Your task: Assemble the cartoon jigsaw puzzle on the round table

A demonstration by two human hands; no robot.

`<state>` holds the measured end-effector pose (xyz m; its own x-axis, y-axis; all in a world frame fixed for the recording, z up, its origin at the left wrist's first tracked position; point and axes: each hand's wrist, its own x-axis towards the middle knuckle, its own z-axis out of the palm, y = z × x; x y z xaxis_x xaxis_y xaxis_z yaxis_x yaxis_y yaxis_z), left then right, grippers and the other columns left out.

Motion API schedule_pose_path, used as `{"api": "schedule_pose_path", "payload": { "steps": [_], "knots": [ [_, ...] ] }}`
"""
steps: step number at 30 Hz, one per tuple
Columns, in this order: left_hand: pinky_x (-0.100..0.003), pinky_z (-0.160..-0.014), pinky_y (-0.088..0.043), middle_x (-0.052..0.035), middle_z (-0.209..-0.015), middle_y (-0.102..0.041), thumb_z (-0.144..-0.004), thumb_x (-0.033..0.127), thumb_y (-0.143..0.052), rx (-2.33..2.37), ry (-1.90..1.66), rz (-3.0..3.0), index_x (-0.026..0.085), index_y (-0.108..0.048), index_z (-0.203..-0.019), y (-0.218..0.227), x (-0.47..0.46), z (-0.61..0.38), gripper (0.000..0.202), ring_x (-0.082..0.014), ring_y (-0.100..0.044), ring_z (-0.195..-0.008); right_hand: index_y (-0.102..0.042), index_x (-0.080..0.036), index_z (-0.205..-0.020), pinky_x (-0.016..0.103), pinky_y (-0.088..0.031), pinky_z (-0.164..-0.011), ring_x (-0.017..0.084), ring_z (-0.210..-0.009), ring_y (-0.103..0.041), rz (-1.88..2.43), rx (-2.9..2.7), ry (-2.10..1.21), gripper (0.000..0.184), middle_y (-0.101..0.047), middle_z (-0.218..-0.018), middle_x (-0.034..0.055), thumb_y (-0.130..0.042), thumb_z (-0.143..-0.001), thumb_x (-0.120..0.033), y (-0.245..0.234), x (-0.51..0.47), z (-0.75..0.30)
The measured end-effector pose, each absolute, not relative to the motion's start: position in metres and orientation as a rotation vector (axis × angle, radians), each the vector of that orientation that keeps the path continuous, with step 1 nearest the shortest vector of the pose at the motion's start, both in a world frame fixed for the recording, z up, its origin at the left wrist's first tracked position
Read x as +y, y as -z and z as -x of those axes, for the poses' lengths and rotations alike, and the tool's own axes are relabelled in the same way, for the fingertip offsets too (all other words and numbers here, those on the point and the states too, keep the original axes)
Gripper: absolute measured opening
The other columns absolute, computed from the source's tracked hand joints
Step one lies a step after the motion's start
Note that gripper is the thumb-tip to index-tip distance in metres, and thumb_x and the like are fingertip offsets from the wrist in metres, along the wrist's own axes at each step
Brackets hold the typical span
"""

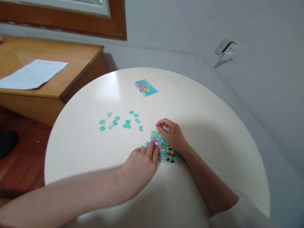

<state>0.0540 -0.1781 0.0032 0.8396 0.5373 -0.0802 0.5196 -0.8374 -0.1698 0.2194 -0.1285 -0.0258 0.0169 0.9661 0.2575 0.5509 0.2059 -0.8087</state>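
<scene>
A partly joined jigsaw puzzle (163, 152) with cartoon figures on a teal ground lies flat on the round white table. My left hand (140, 166) rests on its left side, fingers stretched out over the pink figure and touching the pieces. Above the puzzle's upper edge is my right hand (173, 134), thumb and forefinger curled together in a pinch. Whether a piece sits between those fingertips is too small to make out. The right hand and wrist hide the puzzle's upper right part. Several loose teal jigsaw pieces (115, 122) are scattered to the left of the puzzle.
A small picture card (145, 87) with similar cartoon figures lies toward the far side of the white table (204, 104). At the left stands a wooden desk (83, 57) with white paper (35, 73) on it. A wall socket (229, 50) is at the right.
</scene>
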Motion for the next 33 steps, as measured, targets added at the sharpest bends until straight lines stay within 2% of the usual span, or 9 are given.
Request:
{"api": "schedule_pose_path", "payload": {
  "steps": [33],
  "knots": [
    [-0.028,-0.066,-0.052,-0.0225,-0.122,-0.055,-0.085,0.009,-0.042,-0.848,-0.199,2.892,0.007,-0.049,-0.125,-0.0034,-0.1788,-0.0541,0.041,-0.0186,-0.065,-0.085,-0.058,-0.020,-0.071,0.026,-0.044,-0.064,0.013,-0.064,-0.055,1.455,-1.617,-0.623,0.007,-0.062,-0.068,-0.0005,-0.052,-0.072,-0.021,0.0237,-0.1294,-0.2183]
  ]
}}
